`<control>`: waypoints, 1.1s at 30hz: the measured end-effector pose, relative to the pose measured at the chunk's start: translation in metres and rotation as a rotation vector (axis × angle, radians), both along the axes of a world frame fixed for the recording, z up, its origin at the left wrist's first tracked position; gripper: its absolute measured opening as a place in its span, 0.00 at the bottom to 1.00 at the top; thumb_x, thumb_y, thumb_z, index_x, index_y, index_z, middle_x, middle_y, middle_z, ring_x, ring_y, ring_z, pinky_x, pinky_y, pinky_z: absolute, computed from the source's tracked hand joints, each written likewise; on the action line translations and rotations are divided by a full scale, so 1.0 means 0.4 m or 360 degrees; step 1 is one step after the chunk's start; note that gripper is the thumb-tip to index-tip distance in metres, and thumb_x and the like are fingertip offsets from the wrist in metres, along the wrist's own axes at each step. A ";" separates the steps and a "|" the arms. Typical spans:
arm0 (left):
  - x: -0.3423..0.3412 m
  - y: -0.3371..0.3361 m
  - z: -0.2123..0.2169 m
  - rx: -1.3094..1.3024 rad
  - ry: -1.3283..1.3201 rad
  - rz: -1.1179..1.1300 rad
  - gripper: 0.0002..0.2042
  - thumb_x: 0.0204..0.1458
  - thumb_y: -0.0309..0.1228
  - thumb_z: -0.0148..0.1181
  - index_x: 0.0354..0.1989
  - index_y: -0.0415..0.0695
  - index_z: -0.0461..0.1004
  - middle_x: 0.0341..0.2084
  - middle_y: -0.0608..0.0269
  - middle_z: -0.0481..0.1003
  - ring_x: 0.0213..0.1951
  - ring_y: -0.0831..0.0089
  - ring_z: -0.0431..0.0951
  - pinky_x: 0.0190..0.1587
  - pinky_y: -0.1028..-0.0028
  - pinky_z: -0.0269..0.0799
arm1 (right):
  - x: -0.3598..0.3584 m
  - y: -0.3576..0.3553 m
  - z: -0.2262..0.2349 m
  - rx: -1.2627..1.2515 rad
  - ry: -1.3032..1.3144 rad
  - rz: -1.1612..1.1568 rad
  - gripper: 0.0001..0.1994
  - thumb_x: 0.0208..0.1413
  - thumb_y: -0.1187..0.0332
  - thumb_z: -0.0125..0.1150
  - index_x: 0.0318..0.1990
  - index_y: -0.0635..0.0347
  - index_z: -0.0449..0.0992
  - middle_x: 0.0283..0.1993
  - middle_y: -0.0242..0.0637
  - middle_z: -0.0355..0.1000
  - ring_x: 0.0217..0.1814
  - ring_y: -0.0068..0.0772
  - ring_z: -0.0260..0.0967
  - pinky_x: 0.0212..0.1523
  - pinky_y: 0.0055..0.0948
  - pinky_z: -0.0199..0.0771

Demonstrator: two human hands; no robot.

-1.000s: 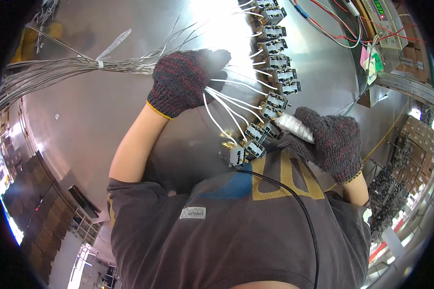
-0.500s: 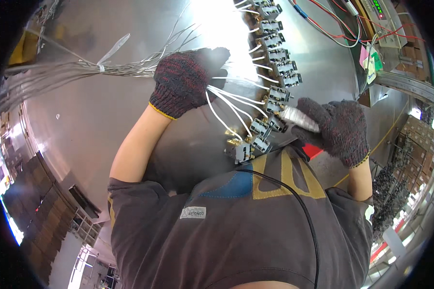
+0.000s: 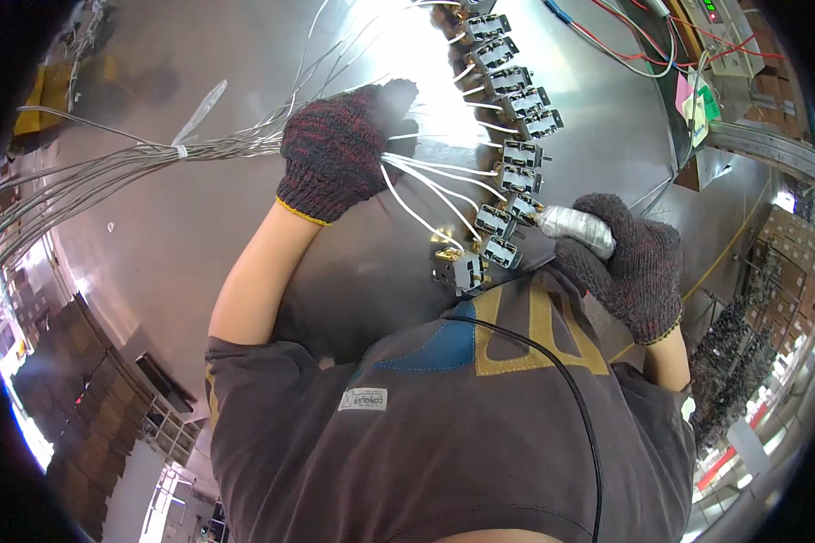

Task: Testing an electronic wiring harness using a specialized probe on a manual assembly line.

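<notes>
– Gripped what on the left?
– Clasped a sheaf of slim white wires in the left hand, gloved in dark, red-flecked knit with a yellow cuff. Curled the fingers round them; could not make out the fingertips clearly in the glare.
– And traced the wires where?
– Followed them from the hand to a curved row of rectangular black-and-grey socket blocks with brassy metal contacts, set along a shiny grey metal table from the far edge of the view down to the dark cloth shirt. On the other side of the hand, found a bundle of thin grey wires gathered with a clear plastic tie.
– Did what on the right?
– Pinched a stubby silvery-white wrapped rod between thumb and fingers of the likewise gloved right hand. Pointed its end at a block near the shirt; could not tell touching from just beside.
– Spotted anything farther off?
– Saw a pale box-shaped meter with lit green digits at the far right, and pink, yellow and green paper notes below it. Noticed also a thin black cable lying over the shirt.
</notes>
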State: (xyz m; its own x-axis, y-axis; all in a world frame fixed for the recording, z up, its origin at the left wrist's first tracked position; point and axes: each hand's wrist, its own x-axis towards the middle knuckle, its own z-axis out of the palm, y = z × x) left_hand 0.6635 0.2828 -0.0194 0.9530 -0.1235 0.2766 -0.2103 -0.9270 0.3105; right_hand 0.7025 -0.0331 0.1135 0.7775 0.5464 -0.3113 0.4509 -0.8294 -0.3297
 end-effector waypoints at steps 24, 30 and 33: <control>0.004 0.001 0.000 0.0035 0.0125 0.0022 0.24 0.47 0.42 0.70 0.55 0.53 0.78 0.41 0.56 0.83 0.39 0.56 0.84 0.40 0.59 0.79 | 0.053 -0.018 -0.011 -0.0201 -0.0477 0.0731 0.24 0.47 0.47 0.75 0.48 0.50 0.80 0.25 0.39 0.77 0.26 0.43 0.77 0.29 0.40 0.73; 0.003 -0.001 0.003 -0.0022 0.0079 0.0025 0.23 0.48 0.42 0.70 0.54 0.53 0.78 0.40 0.56 0.83 0.40 0.56 0.84 0.40 0.59 0.79 | 0.022 0.022 0.031 -0.0029 -0.0299 0.0413 0.23 0.46 0.49 0.76 0.45 0.51 0.80 0.27 0.38 0.78 0.26 0.43 0.77 0.28 0.39 0.74; 0.005 -0.003 0.005 -0.0048 0.0099 0.0024 0.22 0.49 0.41 0.70 0.54 0.53 0.78 0.41 0.57 0.83 0.39 0.57 0.84 0.39 0.59 0.79 | 0.004 0.051 0.044 0.0281 -0.0020 0.0234 0.21 0.48 0.52 0.76 0.44 0.52 0.80 0.26 0.38 0.78 0.24 0.43 0.77 0.28 0.38 0.75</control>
State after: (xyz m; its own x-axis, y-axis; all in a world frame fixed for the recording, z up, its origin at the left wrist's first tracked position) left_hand 0.6654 0.2815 -0.0173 0.9701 -0.1012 0.2204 -0.1756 -0.9199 0.3505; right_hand 0.7039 -0.0128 0.1312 0.6885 0.6995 -0.1914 0.5678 -0.6841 -0.4577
